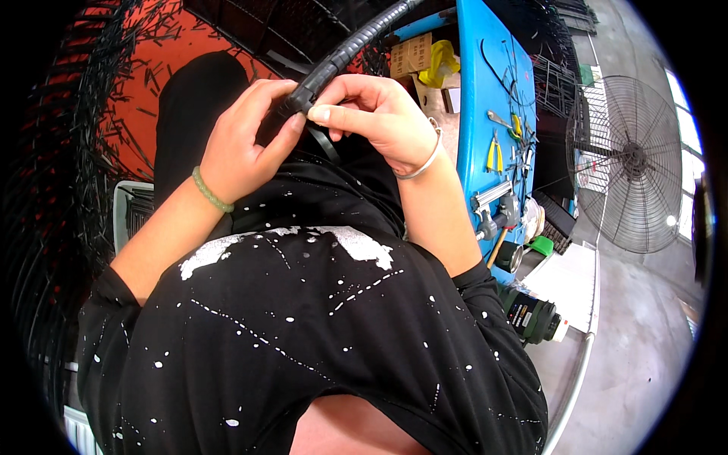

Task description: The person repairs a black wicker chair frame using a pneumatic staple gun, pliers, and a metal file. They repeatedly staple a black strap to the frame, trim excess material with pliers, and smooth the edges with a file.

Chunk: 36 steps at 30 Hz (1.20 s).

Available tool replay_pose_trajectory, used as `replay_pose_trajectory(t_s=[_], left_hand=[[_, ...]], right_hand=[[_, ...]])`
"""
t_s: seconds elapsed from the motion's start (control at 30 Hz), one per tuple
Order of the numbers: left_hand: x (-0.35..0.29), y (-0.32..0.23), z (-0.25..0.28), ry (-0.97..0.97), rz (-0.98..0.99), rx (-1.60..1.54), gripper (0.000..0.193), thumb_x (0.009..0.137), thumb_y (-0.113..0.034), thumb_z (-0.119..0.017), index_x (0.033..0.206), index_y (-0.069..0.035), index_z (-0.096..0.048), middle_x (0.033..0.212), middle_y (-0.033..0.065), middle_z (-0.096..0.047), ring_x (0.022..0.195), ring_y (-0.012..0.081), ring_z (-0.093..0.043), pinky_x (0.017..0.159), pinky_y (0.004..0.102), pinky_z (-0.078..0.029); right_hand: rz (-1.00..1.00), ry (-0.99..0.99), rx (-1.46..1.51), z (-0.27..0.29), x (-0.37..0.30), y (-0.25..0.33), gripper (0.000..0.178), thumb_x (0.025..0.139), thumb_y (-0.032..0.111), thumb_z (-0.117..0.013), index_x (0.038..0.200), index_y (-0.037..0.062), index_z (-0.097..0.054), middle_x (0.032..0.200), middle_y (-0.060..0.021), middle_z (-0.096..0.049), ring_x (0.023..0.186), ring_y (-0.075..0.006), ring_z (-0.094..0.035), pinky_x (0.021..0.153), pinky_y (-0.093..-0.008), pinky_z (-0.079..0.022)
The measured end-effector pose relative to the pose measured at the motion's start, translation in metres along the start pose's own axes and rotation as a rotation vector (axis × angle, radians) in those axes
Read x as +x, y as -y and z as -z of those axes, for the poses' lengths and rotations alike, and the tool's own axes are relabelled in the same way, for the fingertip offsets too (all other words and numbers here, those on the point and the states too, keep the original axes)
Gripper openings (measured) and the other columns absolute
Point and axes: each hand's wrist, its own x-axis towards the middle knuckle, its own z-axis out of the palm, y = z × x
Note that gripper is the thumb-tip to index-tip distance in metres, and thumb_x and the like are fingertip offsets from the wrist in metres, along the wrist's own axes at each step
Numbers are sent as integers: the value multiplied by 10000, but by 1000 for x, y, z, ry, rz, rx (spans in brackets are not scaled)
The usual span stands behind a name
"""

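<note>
Black tube (355, 47) at 12 o'clock — looks wrapped along visible length; strip (324, 144) by lower end hangs loose, prob. unfinished — L hand (244, 136) + R hand (385, 121) grips clamped on that end.

White-flecked black shirt (334, 326); green bead bracelet (208, 192) left; silver bangle (428, 162) right.

A blue worktop (473, 114) stands on the right, bearing yellow-handled pliers (494, 157), a second yellow-handled tool (516, 127) just beyond them, and, along the side away from the person, a loose cluster of small dark tools (528, 155); toward its near end sits a silver-and-grey metal fixture (493, 197). To the left, a red surface (178, 34) is strewn with short black strips (154, 73) lying at all angles.
</note>
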Motion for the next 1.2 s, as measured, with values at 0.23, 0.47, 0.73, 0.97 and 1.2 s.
replay_pose_trajectory(t_s=[0.23, 0.47, 0.73, 0.97, 1.2], left_hand=[[0, -2, -2, -35, -11, 8, 280, 837, -94, -648, 1087, 10, -576, 977, 146, -622, 867, 279, -635, 758, 316, -503], [1, -3, -1, -15, 2, -1, 280, 836, -91, -646, 1090, 6, -578, 987, 146, -624, 880, 275, -639, 768, 318, -505], [1, -4, 2, -3, 7, -31, 270, 869, -96, -601, 1104, 30, -558, 970, 136, -602, 890, 239, -624, 808, 299, -483], [0, -4, 2, -4, 12, -11, 265, 868, -97, -603, 1097, 30, -560, 971, 136, -607, 882, 251, -628, 803, 302, -485], [0, -4, 2, -13, -31, -8, 298, 856, -98, -610, 1116, 35, -551, 1009, 165, -608, 916, 281, -630, 819, 318, -490]], right_hand=[[16, -180, 159, -14, -8, -11, 143, 841, 78, -702, 929, -23, -650, 791, -45, -651, 671, -84, -604, 614, -195, -484], [44, -318, 253, -27, -8, -20, 147, 836, 74, -711, 928, -15, -639, 778, -56, -647, 656, -91, -610, 613, -203, -494], [72, -178, 356, -9, -3, -38, 116, 844, 78, -704, 908, 10, -636, 782, -38, -641, 654, -98, -610, 630, -212, -507], [-57, -277, 325, -24, -11, -14, 122, 844, 91, -705, 886, 5, -629, 746, -32, -627, 618, -83, -592, 586, -203, -485], [-36, -406, 332, -33, -9, -12, 141, 830, 98, -722, 869, 10, -619, 750, -28, -630, 581, -70, -557, 563, -194, -458]])
